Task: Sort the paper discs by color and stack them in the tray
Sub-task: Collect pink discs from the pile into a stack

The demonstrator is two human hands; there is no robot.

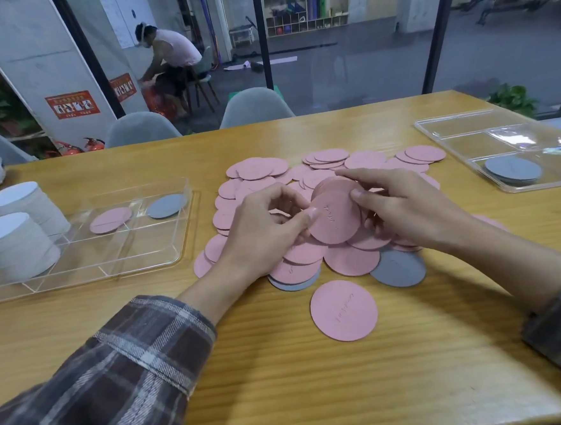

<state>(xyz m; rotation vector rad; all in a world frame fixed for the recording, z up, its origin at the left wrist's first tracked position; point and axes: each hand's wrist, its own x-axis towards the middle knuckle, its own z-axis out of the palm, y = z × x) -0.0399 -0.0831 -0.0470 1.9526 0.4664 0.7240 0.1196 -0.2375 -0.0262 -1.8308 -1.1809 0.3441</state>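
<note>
Pink stack (334,220), between left grip (267,228), right grip (401,204)

Two clear trays (175,252) (449,130), two white stacks (22,197) (12,244), two hands (267,233) (405,210)

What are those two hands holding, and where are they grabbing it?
A small stack of pink discs. The left hand pinches its left edge, and the right hand grips its right edge with thumb and fingers.

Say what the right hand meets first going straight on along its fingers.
Likely the left hand, just across the stack of pink discs that the right hand grips; depth unclear.
</note>
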